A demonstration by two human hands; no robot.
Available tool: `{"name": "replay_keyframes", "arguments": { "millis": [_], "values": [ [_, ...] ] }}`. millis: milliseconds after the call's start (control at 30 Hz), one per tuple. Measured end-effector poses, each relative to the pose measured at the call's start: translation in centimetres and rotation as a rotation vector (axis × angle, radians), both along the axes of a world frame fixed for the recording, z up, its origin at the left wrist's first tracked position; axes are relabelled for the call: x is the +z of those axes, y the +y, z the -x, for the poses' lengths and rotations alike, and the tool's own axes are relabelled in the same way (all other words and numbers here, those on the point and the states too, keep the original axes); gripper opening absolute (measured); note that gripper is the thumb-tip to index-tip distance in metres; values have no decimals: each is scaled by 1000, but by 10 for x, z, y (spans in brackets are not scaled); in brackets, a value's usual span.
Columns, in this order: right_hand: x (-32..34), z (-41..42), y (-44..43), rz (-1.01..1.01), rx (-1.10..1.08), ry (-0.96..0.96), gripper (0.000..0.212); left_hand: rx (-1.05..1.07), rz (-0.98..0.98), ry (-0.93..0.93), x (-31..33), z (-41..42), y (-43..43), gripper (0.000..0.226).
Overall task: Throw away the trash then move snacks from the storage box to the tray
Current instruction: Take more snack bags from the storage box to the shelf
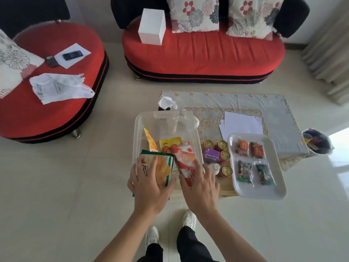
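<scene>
A clear plastic storage box point(139, 127) stands on the low table's left end. Inside lie a yellow snack pouch point(170, 143) and an orange packet point(151, 141). My left hand point(149, 188) grips a green-edged chip bag point(163, 165) at the box's near side. My right hand point(200, 184) holds a red-and-white wafer pack point(184, 156) beside it. To the right sits a white tray point(279, 186) holding several small snack packets point(253, 159).
Gold-topped cans point(224, 155) and a purple box point(210, 155) stand between box and tray. White papers point(241, 123) lie on the table cloth point(273, 110). A bin point(317, 142) with trash is at the far right. Crumpled tissue point(166, 102) sits behind the box. Red sofas point(204, 53) lie beyond.
</scene>
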State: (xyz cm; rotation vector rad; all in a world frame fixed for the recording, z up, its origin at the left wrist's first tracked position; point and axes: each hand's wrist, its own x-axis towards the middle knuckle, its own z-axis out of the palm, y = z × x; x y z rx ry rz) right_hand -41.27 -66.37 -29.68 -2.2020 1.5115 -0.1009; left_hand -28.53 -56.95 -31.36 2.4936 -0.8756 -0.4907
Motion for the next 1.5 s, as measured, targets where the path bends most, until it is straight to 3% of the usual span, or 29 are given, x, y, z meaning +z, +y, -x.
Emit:
{"name": "replay_keyframes", "arguments": {
  "millis": [200,500,700,800,1100,1500],
  "values": [
    [4,8,9,-36,36,57,82,-211,-126,-134,10,-15,13,97],
    [25,32,6,78,8,102,81,-397,-111,-287,31,-33,17,94],
    [69,85,-1,162,-118,89,84,-591,-51,-315,74,-15,-22,91],
    [94,130,0,178,-211,81,86,-717,-53,-321,98,15,-45,108],
    [140,314,19,230,-536,150,83,-1088,42,-429,152,182,-107,100],
    [173,641,123,244,-974,205,81,-1485,222,-458,182,548,-97,102]
  ]
}}
